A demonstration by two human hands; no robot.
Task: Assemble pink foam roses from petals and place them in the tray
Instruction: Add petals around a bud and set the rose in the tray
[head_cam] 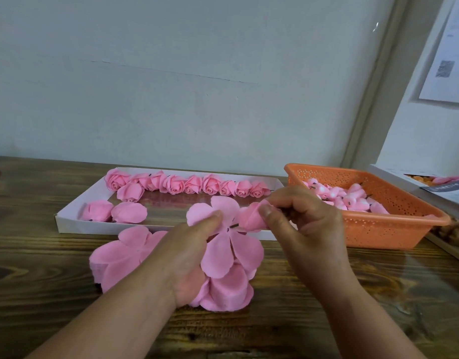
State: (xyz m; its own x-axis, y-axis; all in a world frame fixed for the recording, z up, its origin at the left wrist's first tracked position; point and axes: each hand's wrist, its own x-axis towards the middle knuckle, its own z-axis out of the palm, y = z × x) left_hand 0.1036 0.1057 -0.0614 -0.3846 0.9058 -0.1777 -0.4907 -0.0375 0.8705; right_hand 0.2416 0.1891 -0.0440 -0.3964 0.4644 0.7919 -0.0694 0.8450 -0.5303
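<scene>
My left hand [189,255] holds a flat pink petal sheet [231,244] upright, thumb pressed on its upper lobe. My right hand [301,218] pinches a rolled pink bud [250,218] whose dark stem pokes through the sheet's centre hole. A stack of petal sheets [119,257] lies on the table to the left, and another stack [226,288] sits under my left hand. The white tray [67,216] behind holds a back row of finished roses [187,183] and two more at its front left [114,211].
An orange perforated basket [394,224] at the right holds several pink buds [345,195]. A box edge and papers lie at the far right [446,195]. The wooden table [41,281] meets a pale wall behind the tray.
</scene>
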